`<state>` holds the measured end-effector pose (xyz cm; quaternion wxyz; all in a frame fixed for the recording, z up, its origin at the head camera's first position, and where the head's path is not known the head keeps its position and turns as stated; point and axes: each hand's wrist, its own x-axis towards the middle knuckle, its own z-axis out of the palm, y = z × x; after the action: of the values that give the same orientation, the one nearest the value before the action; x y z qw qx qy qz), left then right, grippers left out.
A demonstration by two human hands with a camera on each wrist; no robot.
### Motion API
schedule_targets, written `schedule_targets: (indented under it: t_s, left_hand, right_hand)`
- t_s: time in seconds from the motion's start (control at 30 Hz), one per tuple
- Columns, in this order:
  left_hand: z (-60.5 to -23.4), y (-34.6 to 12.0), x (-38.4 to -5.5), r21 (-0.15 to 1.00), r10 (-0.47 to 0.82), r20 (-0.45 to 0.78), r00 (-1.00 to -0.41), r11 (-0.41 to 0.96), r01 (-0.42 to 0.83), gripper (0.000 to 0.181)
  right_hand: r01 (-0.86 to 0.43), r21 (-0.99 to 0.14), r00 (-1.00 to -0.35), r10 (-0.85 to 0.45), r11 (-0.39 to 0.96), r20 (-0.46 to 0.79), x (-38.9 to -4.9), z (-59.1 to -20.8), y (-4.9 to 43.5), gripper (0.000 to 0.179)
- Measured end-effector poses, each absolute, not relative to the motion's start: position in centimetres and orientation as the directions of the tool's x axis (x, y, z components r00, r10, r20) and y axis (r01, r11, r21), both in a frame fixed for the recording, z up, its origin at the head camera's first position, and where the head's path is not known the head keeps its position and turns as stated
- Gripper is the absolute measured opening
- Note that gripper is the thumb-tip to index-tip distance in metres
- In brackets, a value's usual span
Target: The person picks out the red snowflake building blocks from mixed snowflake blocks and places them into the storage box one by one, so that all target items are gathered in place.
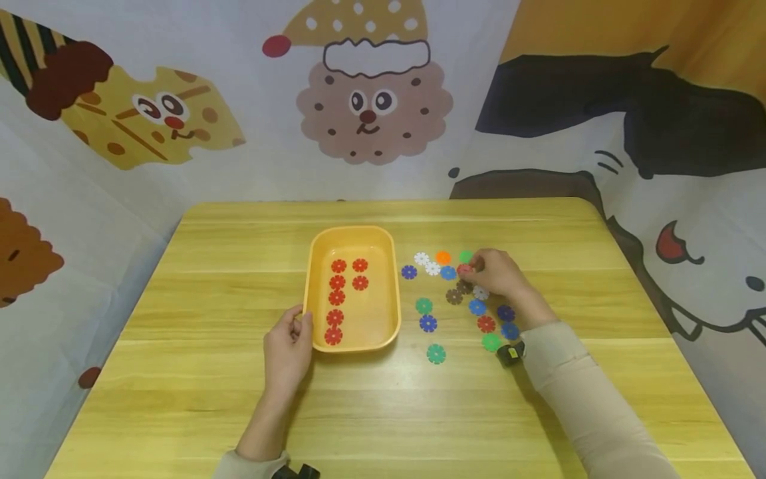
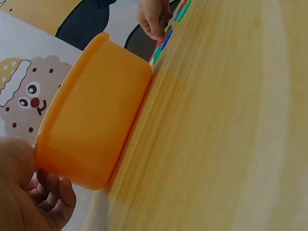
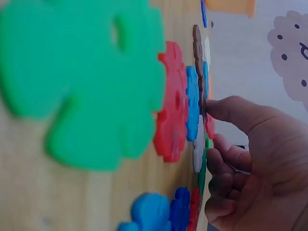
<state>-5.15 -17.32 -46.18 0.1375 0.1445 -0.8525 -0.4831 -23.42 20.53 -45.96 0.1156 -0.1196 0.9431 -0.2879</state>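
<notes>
Yellow-orange, round-cornered plastic tray (image 1: 377,319): stood on the pale wood-grain table (image 1: 491,426), near its middle.
Red notched plastic discs (image 1: 337,283): lay flat inside the tray, in a longer column along its left side and a pair beside this toward the far end.
Left hand (image 1: 288,347): gripped the tray's left wall near the close corner, thumb at the rim, other fingers curled beside the outer face.
Right hand (image 1: 499,271): pinched a single red notched disc (image 1: 465,269) between thumb and forefinger, right of the tray, with remaining fingers curled inward; contact between disc and table impossible to tell.
Loose multicoloured notched plastic discs (image 1: 477,307): lay scattered right of the tray, in white, orange, green, blue, brown and red; brown ones just on the near side of the pinched disc.
Black wrist devices (image 1: 511,353): worn at both beige cuffs (image 1: 547,339); on the right, bore a yellow patch too small to read.
Printed cloth backdrop (image 1: 251,166): hung behind the table, patterned with a cartoon cheese wedge, a biscuit in a spotted hat and a black-and-white animal.
</notes>
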Motion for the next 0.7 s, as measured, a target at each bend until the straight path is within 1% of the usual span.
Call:
schedule_targets:
  t_s: [0.13, 0.27, 0.43, 0.7]
  left_hand:
    - [-46.21, -17.29, -5.18, 0.860, -0.381, 0.096, -0.920, 0.496, -0.116, 0.033]
    - [-46.23, -17.32, -5.20, 0.858, -0.384, 0.098, -0.918, 0.501, -0.118, 0.033]
    - [-46.14, -17.30, -5.21, 0.862, -0.382, 0.085, -0.920, 0.492, -0.124, 0.033]
    - [-46.31, -17.38, -5.26, 0.864, -0.382, 0.085, -0.920, 0.487, -0.123, 0.032]
  right_hand:
    - [-0.167, -0.624, -0.940, -0.314, 0.763, -0.133, -23.54, -46.13, 20.51, 0.028]
    - [-0.205, -0.661, -0.930, -0.354, 0.722, -0.099, -23.63, -46.24, 20.59, 0.030]
    - [-0.274, -0.639, -0.911, -0.407, 0.718, -0.068, -23.75, -46.30, 20.75, 0.037]
    - [-0.281, -0.626, -0.907, -0.415, 0.727, -0.074, -23.80, -46.28, 20.60, 0.038]
